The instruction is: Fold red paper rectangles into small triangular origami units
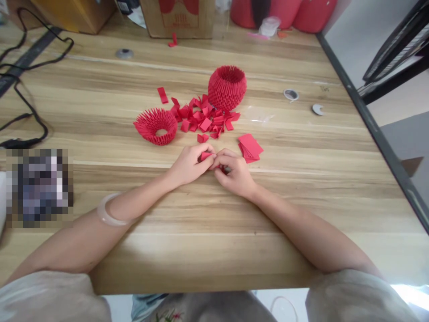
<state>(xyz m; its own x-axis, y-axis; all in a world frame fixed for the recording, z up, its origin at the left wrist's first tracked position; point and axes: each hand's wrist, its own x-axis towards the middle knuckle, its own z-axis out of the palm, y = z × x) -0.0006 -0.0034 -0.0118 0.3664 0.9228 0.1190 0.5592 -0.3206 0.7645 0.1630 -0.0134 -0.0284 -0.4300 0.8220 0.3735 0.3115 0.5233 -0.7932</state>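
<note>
The wood-grain desk [201, 255] carries a loose heap of folded red paper units [205, 124], not yet joined. Behind its right side stands a round modular-origami vase [227, 91], built up to an open mouth; at its left, a shallower spiky origami bowl [154, 120] is likewise assembled. In front, the left hand [191, 164] and right hand [236, 173] meet. Just beyond the right one, a stack of red paper slips [250, 146] looks unfolded. The left fingers pinch a red paper piece [205, 156]; the right curl at its end, grip unclear
</note>
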